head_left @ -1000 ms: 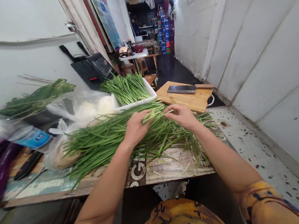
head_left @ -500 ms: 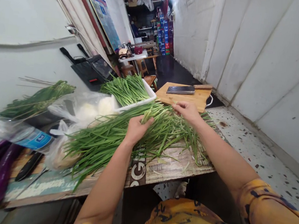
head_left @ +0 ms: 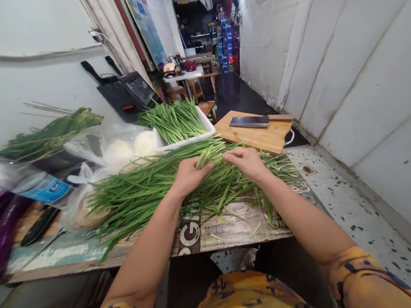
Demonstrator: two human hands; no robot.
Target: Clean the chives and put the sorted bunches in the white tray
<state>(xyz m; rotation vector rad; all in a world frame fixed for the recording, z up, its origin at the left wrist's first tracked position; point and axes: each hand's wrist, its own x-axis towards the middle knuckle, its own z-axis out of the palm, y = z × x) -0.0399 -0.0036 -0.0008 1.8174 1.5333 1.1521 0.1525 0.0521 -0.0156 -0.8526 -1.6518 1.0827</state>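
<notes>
My left hand [head_left: 190, 174] is closed around a bunch of garlic chives, its pale stem ends [head_left: 210, 155] poking out past my thumb and the long green leaves trailing to the left. Close beside those ends, my right hand [head_left: 243, 162] pinches with thumb and forefinger; whatever lies between the fingertips is too small to be sure of, perhaps a stem. Beneath both hands spreads a loose heap of garlic chives [head_left: 142, 191] over the wood-patterned tabletop [head_left: 234, 231]. Behind the heap, a white tray [head_left: 208, 130] holds more chives, lined up together.
A cleaver [head_left: 250, 121] lies on a wooden cutting board [head_left: 259, 138] at the far right. Leftward are plastic bags with white contents [head_left: 116, 151], a water bottle [head_left: 39, 182], purple eggplants [head_left: 3, 235] and a black-handled knife [head_left: 39, 226]. A wall [head_left: 349, 66] rises on the right.
My right hand has come left and slightly down, from near the cutting board to the stem ends at my left hand. My left hand keeps its hold on the chives.
</notes>
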